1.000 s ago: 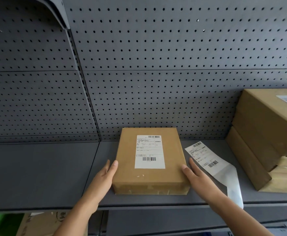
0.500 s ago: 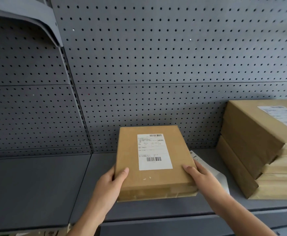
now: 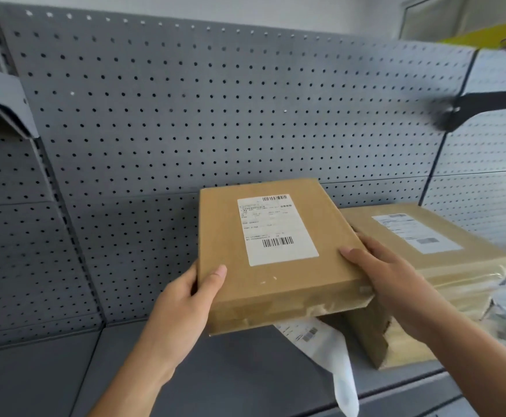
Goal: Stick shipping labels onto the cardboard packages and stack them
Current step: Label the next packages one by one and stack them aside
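A left hand (image 3: 185, 299) grips the near left corner of a flat cardboard package (image 3: 275, 284), with the fingers wrapped round its edge. The package, with a shipping label (image 3: 275, 230) stuck on top, is held clear of the grey shelf (image 3: 215, 380), above a loose label sheet (image 3: 332, 356). A right hand (image 3: 387, 275) clasps its right edge. At the shelf's right end sits a stack of packages (image 3: 468, 266), the top one labelled. Labelling this package looks done; setting it on the stack remains.

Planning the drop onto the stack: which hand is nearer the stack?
Right. The right hand grips the box's right edge, overlapping the stack in view; the left hand grips the box's left edge, on the side away from the stack.
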Available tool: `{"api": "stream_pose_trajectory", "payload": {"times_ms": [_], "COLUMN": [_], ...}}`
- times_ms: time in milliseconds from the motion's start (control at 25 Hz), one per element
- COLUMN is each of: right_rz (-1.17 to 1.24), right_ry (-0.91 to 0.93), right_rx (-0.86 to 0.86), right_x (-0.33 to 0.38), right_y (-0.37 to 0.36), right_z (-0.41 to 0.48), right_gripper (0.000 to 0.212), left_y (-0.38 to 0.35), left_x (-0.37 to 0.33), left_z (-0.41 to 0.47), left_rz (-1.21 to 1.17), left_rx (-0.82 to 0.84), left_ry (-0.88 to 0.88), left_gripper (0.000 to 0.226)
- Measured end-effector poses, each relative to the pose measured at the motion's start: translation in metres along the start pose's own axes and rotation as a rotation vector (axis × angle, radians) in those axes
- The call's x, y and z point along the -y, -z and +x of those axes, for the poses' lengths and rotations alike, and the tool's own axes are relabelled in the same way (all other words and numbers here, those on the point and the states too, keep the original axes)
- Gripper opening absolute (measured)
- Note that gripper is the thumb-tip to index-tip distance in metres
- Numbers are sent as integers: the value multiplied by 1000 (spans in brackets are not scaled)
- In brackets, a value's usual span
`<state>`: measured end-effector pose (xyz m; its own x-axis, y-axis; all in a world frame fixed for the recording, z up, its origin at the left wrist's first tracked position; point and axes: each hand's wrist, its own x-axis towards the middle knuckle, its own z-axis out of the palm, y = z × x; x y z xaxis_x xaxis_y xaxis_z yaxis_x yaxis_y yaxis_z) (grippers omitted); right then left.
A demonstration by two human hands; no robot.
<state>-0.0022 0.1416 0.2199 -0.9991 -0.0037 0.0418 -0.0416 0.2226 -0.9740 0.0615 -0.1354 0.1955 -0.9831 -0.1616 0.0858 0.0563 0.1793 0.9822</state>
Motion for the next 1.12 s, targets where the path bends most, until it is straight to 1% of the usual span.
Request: {"api": "stream_pose_trajectory", "payload": {"times_ms": [240, 400, 560, 680, 880, 1000, 1120], "right_rz": [-80, -72, -53, -45, -37, -33, -62], "right_ry": [115, 122, 120, 97, 72, 53, 40], "right_rx": [-146, -246, -323, -360, -371, -358, -328], "right_x": [29, 29, 20, 11, -11, -24, -36], "right_y": [74, 136, 195, 231, 273, 283, 284], "right_z": [18, 39, 61, 79, 111, 128, 139], "right_gripper": [35, 36, 25, 22, 25, 21, 20], "left_y": [-50, -103, -159, -197, -245, -261, -268], "left_x": [-43, -64, -76, -81, -81, -74, -65], "left_z": [32, 53, 74, 88, 106, 111, 115], "left_rz": [0, 35, 72, 94, 137, 170, 201], "left_rx": [140, 251, 366, 392, 404, 388, 393], "left_ry": [-112, -158, -192, -198, -178, -165, -121], "left_gripper": [33, 43, 61, 76, 108, 112, 125]}}
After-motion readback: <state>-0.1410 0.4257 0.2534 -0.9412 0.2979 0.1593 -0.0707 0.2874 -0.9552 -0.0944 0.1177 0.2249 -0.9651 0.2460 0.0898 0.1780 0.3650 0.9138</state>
